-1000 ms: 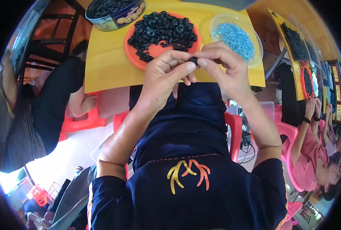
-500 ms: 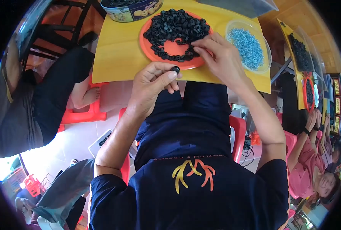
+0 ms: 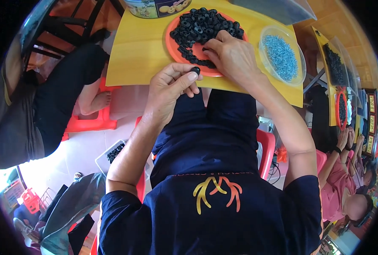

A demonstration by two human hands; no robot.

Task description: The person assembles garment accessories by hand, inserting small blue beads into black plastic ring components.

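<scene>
My left hand [image 3: 165, 87] pinches a small round black plastic part [image 3: 195, 70] between thumb and forefinger, just in front of the table's near edge. An orange-red round plate [image 3: 170, 44] on the yellow tabletop carries a heap of small black plastic parts [image 3: 201, 26], with a curved row of them along its near side. Over the plate's right side is my right hand [image 3: 237, 57], its thumb and fingertips closed on a small black plastic part [image 3: 205, 49] at the bare patch. To the right of that hand stands a round clear tub [image 3: 302, 70] of tiny shiny bluish metal pieces [image 3: 280, 57].
A printed round tin [image 3: 157, 9] stands at the table's back left, and a greyish translucent bin [image 3: 278, 9] at the back right. Someone in dark clothes sits at left [image 3: 63, 91]. Other people work at a yellow table on the right, with a red plate [image 3: 341, 108].
My right hand's fingers have moved in over the plate's bare patch and closed on a part. My left hand keeps its pinch. The view has shifted slightly.
</scene>
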